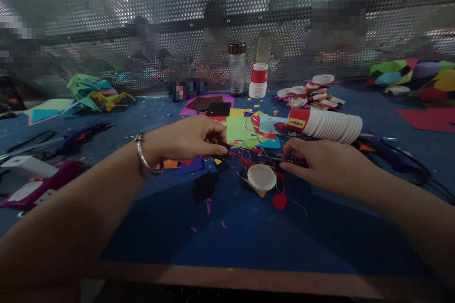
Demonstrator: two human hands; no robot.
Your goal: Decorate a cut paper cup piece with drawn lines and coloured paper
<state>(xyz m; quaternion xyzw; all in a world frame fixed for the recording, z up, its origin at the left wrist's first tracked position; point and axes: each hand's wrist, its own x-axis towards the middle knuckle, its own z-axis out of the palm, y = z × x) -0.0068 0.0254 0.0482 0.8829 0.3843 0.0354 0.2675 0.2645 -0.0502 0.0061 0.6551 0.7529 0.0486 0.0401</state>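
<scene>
Near the middle of the blue table (227, 241), my left hand (199, 138) pinches a small piece of black paper (223, 148). My right hand (309, 158) is closed on scissors (280, 156), their blades pointing left towards the black paper but apart from it. Between and just below the hands is a white paper cup (262, 178). Red paper (279, 201) lies beside the cup. More black paper (205, 188) rests on the table below my left hand. A light green sheet (241, 129) lies beyond, among colourful scraps.
A stack of paper cups (334, 125) lies on its side at right. Behind stand a glass bottle (237, 71) and upright cups (258, 80). Glue guns (394, 155) (80, 137) lie at both sides. A purple power strip (46, 184) is at left. A perforated metal screen rises behind.
</scene>
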